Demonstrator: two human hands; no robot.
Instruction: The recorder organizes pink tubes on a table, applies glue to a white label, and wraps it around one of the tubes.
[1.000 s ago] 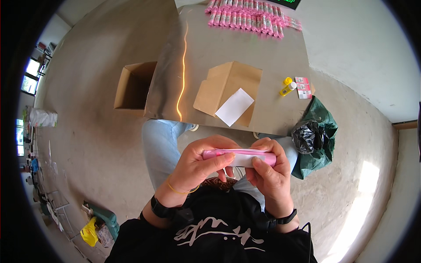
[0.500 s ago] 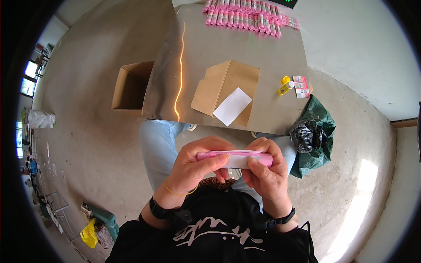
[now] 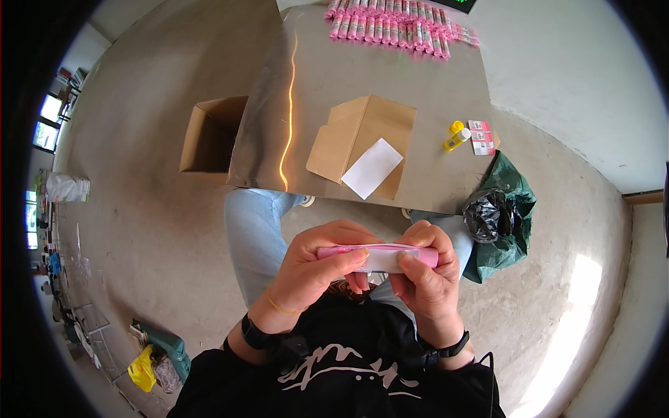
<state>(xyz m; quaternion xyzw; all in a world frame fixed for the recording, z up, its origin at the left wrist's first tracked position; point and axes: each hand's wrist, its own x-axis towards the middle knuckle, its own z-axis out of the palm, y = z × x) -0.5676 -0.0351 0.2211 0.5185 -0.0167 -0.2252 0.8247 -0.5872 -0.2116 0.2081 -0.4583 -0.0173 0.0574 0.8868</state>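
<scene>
Both hands hold a pink roll (image 3: 428, 257) level above my lap, at the near side of the table. A white paper label (image 3: 382, 261) lies around it, with one edge standing up along the top. My left hand (image 3: 323, 256) grips the left end, its thumb pressed on the label. At the other end my right hand (image 3: 426, 270) is closed round the roll, thumb on the label's right part. The fingers behind the roll are partly hidden.
On the metal table (image 3: 306, 90) lie flattened cardboard (image 3: 391, 125), white paper (image 3: 373, 168), a glue stick (image 3: 457, 139), its yellow cap (image 3: 456, 126) and printed labels (image 3: 481, 138). Rows of pink rolls (image 3: 390, 31) sit at the back. A cardboard box (image 3: 209, 139) stands left, a lined green bag (image 3: 502, 223) right.
The label's raised edge sits a little closer to the roll. Both hands keep their grip, and the whole view has shifted slightly.
</scene>
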